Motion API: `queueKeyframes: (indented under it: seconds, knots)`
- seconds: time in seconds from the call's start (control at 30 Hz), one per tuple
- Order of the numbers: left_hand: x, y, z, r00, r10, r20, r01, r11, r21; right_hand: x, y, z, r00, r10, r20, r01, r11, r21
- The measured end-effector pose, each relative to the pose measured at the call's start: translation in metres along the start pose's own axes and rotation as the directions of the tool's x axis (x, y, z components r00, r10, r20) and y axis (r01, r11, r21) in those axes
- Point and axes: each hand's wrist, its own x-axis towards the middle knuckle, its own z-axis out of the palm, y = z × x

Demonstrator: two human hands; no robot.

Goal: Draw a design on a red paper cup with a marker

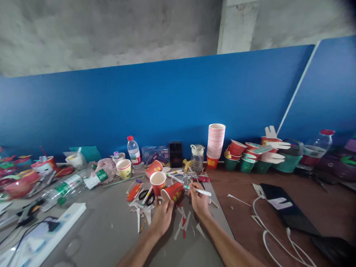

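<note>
My left hand [162, 216] grips a red paper cup [175, 191], tipped on its side with its white mouth toward the left. In my right hand [198, 202] is a white marker pen [200, 191], its tip close to the base of that cup; whether it touches I cannot tell. Just behind stands an upright red paper cup [158, 183], and another red cup [154, 169] leans over farther back. Black-handled scissors [150, 197] lie left of my left hand, partly under a second marker [147, 195]. White and red paper scraps [183, 224] are scattered around my hands.
At the back stand a tall stack of paper cups [216, 142], a glass jar [197, 159] and a water bottle [134, 152]. Several decorated cups [247, 163] sit to the right. A black tablet [287, 207] and white cable [260, 218] lie right; an empty bottle [65, 189] lies left.
</note>
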Motion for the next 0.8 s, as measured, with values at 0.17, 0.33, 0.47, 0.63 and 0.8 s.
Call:
queueKeyframes:
  seconds: [0.17,0.33,0.47,0.63,0.8]
  knots:
    - [0.000,-0.005,0.004,0.999,-0.026,0.034,0.027,0.999,-0.028,-0.017,-0.008,0.009,0.982,-0.068,0.173,0.059,0.996,0.059]
    - [0.000,-0.004,0.004,0.999,-0.013,0.042,0.015,0.999,-0.051,-0.014,-0.011,0.007,0.987,-0.070,0.144,0.064,0.997,0.046]
    - [0.001,-0.002,0.002,1.000,0.000,0.031,0.002,0.997,-0.077,-0.003,-0.008,-0.001,0.999,-0.014,0.034,0.012,0.999,0.038]
    - [0.002,-0.006,0.003,0.996,-0.062,0.065,0.067,0.995,-0.071,-0.023,-0.018,0.013,0.968,-0.036,0.247,-0.001,0.989,0.150]
    - [0.002,-0.005,0.003,0.998,-0.048,0.034,0.051,0.995,-0.085,-0.011,-0.007,0.007,0.990,0.019,0.137,-0.033,0.995,0.099]
